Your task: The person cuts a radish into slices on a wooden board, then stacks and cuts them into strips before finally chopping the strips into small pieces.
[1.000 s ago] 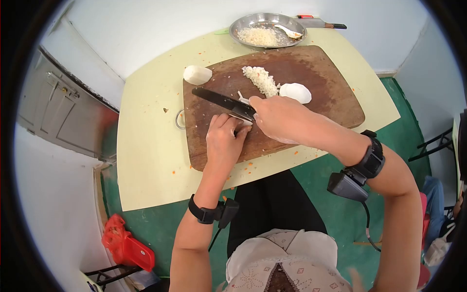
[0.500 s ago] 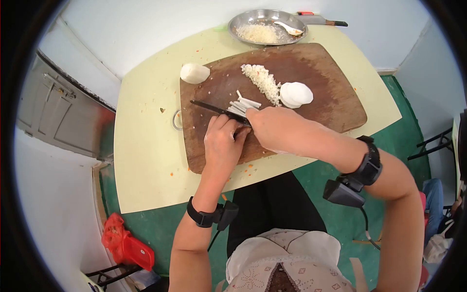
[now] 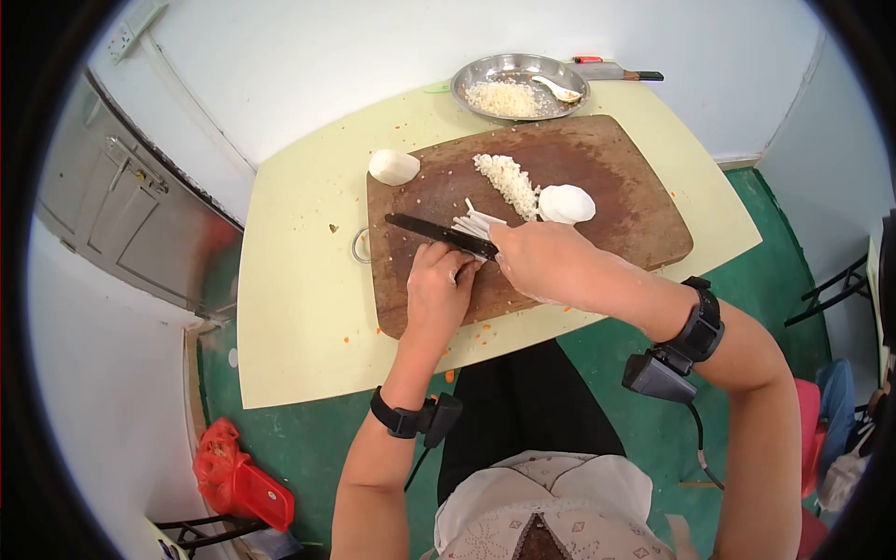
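My right hand (image 3: 539,254) is closed around the handle of a black-bladed knife (image 3: 427,230), its blade pointing left across the wooden cutting board (image 3: 625,154). Just below the blade, my left hand (image 3: 439,285) has its fingers bent and pressed together at the board; what they hold is mostly hidden. Cut white radish sticks (image 3: 476,222) lie on the blade's far side. Beyond them runs a row of diced white radish (image 3: 509,184), with round radish slices (image 3: 567,203) to its right. A peeled radish piece (image 3: 394,167) sits at the board's far left corner.
At the back of the pale yellow table (image 3: 289,308) stands a metal plate (image 3: 471,67) with diced bits and a white spoon (image 3: 557,90). A cleaver (image 3: 607,71) lies beside it. A metal ring (image 3: 361,245) sticks out from the board's left side.
The whole view has shifted, so the board sits lower in it. The knife blade has tilted and shows more of its flat side. Both hands stay close together at the blade.
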Available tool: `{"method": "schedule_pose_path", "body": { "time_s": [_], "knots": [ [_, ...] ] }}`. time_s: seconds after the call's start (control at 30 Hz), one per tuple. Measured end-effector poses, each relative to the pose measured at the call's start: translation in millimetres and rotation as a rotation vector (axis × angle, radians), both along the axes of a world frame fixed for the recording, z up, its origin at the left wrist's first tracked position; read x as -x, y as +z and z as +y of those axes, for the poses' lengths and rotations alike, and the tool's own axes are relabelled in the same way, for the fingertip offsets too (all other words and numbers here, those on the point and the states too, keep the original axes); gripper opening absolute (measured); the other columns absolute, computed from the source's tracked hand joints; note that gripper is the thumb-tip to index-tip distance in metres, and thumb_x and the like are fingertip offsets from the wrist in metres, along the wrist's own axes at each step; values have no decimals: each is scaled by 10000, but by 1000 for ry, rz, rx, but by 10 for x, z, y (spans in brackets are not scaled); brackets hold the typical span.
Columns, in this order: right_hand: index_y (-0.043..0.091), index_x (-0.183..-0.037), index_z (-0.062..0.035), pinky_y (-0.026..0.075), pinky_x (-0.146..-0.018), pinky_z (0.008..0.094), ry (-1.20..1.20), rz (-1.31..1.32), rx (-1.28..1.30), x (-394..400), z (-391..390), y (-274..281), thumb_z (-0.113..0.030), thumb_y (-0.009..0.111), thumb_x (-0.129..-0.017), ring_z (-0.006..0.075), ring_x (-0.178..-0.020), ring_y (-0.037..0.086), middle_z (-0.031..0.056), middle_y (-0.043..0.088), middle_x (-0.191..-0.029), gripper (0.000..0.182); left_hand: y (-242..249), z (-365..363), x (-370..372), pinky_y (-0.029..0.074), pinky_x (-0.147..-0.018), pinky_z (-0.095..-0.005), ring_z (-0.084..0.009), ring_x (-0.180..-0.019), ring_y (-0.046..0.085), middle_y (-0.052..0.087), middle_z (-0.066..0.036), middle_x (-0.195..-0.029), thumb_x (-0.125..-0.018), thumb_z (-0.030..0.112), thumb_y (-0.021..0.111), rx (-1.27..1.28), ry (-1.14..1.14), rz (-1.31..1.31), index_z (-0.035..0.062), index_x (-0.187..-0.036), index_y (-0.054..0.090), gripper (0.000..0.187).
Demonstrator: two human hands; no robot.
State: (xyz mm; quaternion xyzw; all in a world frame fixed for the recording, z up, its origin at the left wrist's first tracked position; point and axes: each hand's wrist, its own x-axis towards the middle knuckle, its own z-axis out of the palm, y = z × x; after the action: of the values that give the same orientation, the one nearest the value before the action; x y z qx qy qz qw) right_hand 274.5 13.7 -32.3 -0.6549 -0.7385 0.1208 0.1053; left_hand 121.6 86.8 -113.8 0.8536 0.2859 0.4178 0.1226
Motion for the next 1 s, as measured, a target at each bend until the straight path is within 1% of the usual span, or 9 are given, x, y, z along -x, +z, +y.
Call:
{"method": "schedule_pose_path", "body": {
  "time_s": [0.27,0.37,0.47,0.57,0.67,0.7,0.8,0.93,1.0],
  "knots": [
    [487,-844,56,483,-576,459,66,-1,6,33,-14,35,-22,481,-811,380,-644,616,222,591,-641,85,0,-6,-11,474,-646,-358,-288,-723,554,598,-101,-763,-641,-33,700,-37,-16,6,14,-744,655,122],
    [490,-825,44,479,-562,459,78,-10,-7,51,-19,58,-15,485,-804,377,-641,618,226,594,-657,63,12,-5,-5,476,-660,-365,-283,-734,544,580,-100,-751,-639,-14,704,-29,-17,15,9,-735,653,111],
    [489,-825,41,479,-557,454,93,-4,0,41,81,-69,-11,488,-798,375,-648,621,232,598,-679,58,8,8,-4,475,-655,-365,-281,-732,540,572,-96,-742,-638,-16,704,-31,-10,45,12,-726,652,105],
    [494,-836,32,480,-596,463,58,24,-35,90,152,-156,-44,492,-824,385,-689,619,230,603,-698,77,14,-22,-9,472,-654,-363,-275,-735,538,563,-93,-732,-635,-16,704,-18,19,56,20,-717,654,103],
    [497,-843,24,477,-653,477,-13,102,68,23,256,-99,-102,498,-857,399,-737,613,227,609,-725,127,-7,-14,-6,469,-629,-354,-278,-706,543,586,-91,-746,-638,-23,706,-39,-27,-23,15,-729,646,114],
    [503,-862,20,470,-684,482,-65,113,127,9,283,-79,-151,502,-876,402,-769,607,224,618,-763,171,16,-13,-8,469,-628,-353,-276,-706,543,588,-88,-747,-637,-21,708,-44,-13,-23,18,-730,651,116],
    [560,-891,20,505,-670,438,-66,39,-30,4,155,-48,-82,507,-806,372,-756,640,222,635,-770,144,16,-20,10,468,-626,-349,-270,-704,542,590,-81,-749,-635,-19,712,-33,17,-29,25,-735,662,120],
    [496,-884,30,474,-623,471,-3,-3,59,8,13,24,-126,504,-860,382,-681,611,208,602,-691,159,-11,-31,7,467,-623,-345,-264,-699,540,591,-78,-748,-632,-23,713,-21,11,-31,22,-733,664,122],
    [497,-881,31,477,-611,468,17,-18,16,3,-13,3,-115,506,-851,384,-656,608,204,598,-666,150,1,-31,-4,465,-621,-345,-264,-696,538,589,-79,-744,-631,-26,713,-28,8,-25,21,-729,661,120]
  ]
}}
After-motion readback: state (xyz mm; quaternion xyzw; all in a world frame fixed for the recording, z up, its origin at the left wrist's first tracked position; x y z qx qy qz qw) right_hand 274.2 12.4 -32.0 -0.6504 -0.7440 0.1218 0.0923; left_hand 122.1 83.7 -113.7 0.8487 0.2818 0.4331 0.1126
